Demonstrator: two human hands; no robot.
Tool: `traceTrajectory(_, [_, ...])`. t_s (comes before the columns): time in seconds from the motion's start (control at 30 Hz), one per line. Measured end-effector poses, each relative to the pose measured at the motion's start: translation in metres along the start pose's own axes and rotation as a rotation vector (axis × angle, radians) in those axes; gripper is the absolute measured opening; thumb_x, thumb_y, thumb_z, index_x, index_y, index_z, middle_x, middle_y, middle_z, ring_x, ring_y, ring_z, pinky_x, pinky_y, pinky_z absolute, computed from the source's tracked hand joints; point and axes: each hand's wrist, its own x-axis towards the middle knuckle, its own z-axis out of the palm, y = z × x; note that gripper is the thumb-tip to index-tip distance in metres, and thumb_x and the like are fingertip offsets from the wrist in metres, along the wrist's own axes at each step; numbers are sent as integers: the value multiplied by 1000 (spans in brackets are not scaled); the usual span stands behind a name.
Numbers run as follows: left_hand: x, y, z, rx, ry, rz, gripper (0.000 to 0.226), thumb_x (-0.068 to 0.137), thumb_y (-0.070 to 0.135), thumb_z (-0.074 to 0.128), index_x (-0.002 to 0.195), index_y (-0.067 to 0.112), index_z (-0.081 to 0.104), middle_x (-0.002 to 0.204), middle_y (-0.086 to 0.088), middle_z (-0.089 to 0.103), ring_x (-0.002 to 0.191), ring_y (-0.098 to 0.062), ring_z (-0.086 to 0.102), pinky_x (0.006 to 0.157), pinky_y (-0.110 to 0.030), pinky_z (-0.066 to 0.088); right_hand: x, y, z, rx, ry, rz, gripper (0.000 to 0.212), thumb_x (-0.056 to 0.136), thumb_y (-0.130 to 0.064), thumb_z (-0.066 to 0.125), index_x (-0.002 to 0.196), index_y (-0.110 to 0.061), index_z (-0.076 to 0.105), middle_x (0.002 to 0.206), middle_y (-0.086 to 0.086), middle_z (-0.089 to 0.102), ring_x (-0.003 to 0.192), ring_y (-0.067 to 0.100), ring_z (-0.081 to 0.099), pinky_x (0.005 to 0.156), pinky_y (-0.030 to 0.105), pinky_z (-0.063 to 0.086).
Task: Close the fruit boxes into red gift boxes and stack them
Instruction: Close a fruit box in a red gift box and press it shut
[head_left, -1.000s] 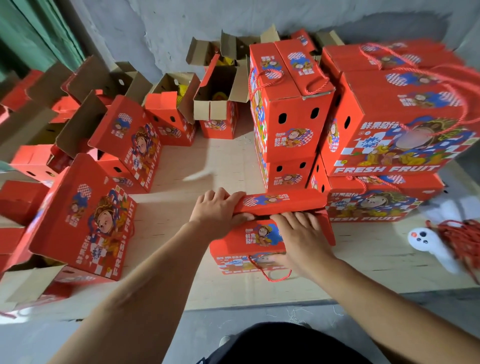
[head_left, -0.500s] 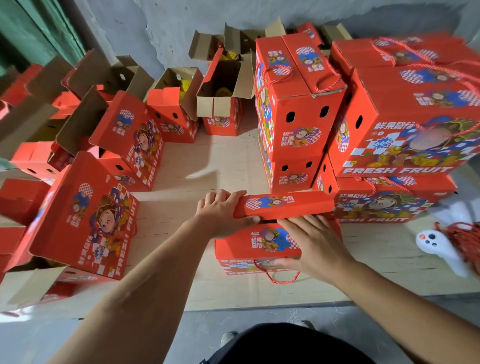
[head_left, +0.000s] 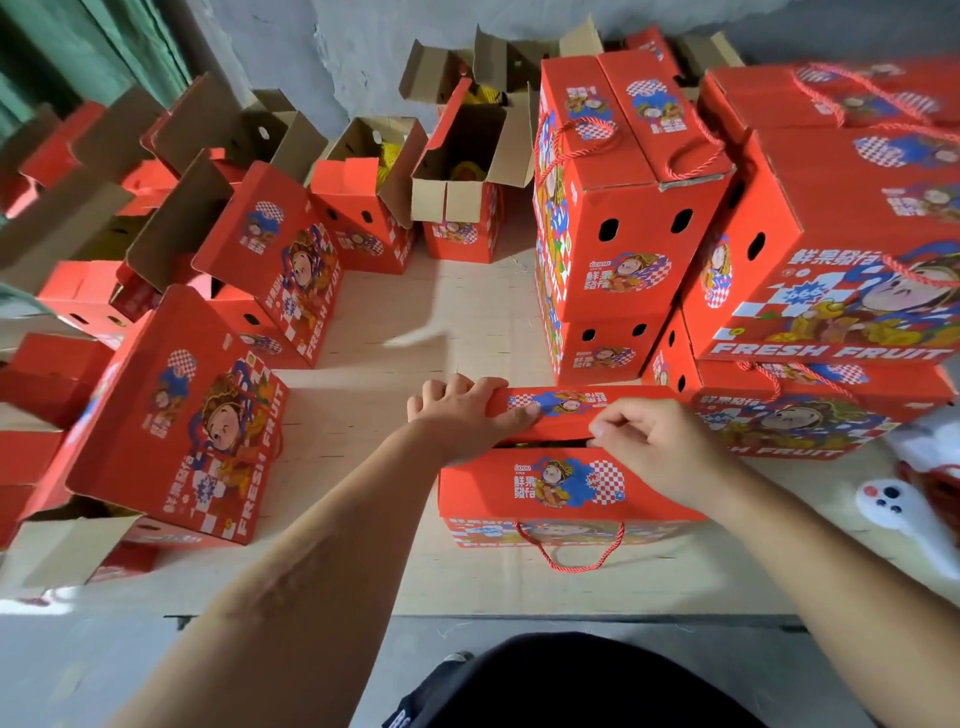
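White plush toy (head_left: 896, 512) on the plywood board (head_left: 415, 312); green shutter (head_left: 78, 57) far left

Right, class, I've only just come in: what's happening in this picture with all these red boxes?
A person is closing a red gift box on the wooden board. The left hand holds the far lid flap down, while the right hand pinches at the dark gap where the flaps meet. Closed boxes are stacked at right; open boxes wait behind and at left.
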Motion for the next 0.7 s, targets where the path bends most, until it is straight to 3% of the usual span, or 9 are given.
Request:
traceTrajectory(0.07, [0, -2, 4, -34, 27, -5, 104, 60, 111, 16, 146, 54, 35, 149, 3, 40, 139, -31, 29, 110, -53, 27, 5, -3, -11, 42, -134, 48, 12, 100, -27, 67, 94, -25, 77, 94, -4, 79, 97, 16, 75, 94, 51, 57])
traceTrajectory(0.13, [0, -3, 5, -60, 28, -20, 105, 58, 112, 19, 144, 54, 37, 148, 3, 40, 140, -31, 29, 110, -53, 27, 13, -11, -30, 80, -292, 103, 15, 101, -26, 65, 98, -20, 78, 98, -3, 80, 101, 13, 75, 97, 39, 58])
traceTrajectory(0.23, [1, 1, 8, -37, 29, -56, 91, 66, 107, 28, 137, 52, 44, 146, 4, 40, 139, -32, 30, 110, -50, 28, 23, -27, -69, 131, -394, 215, 21, 102, -34, 62, 94, -23, 79, 92, 6, 80, 95, 20, 77, 78, 27, 62])
traceTrajectory(0.3, [0, 2, 12, -25, 67, -53, 84, 70, 104, 29, 133, 51, 47, 144, 3, 42, 137, -33, 32, 109, -50, 30, 25, -32, -83, -18, -418, 207, 18, 100, -40, 65, 92, -31, 77, 92, -1, 80, 88, 17, 76, 75, 30, 62])
traceTrajectory(0.4, [2, 0, 15, -34, 106, -39, 86, 68, 105, 26, 132, 52, 48, 144, 3, 44, 136, -33, 35, 108, -51, 33, 16, -14, -59, -458, -254, 61, 20, 93, -52, 64, 96, -34, 71, 92, -12, 71, 88, 13, 67, 80, 37, 56])
traceTrajectory(0.53, [1, -2, 23, -51, 194, -19, 88, 73, 101, 30, 142, 48, 46, 145, 5, 45, 136, -31, 37, 109, -50, 31, -24, 15, 7, -829, -7, -105, 56, 84, -75, 48, 116, -30, 53, 112, -7, 46, 106, 21, 43, 85, 40, 40])
traceTrajectory(0.6, [-6, -2, 31, -27, 402, 48, 71, 87, 87, 39, 140, 41, 53, 139, 5, 48, 131, -29, 42, 110, -47, 28, -33, 26, 23, -805, 111, -78, 76, 79, -82, 43, 127, -25, 54, 121, -2, 48, 106, 26, 42, 89, 44, 41])
traceTrajectory(0.7, [-22, 2, 41, 50, 778, 330, 42, 99, 60, 51, 121, 28, 66, 125, 2, 56, 112, -30, 51, 101, -45, 33, -33, 34, 31, -821, 162, -86, 98, 78, -87, 42, 145, -16, 50, 138, 5, 48, 116, 31, 46, 98, 47, 43])
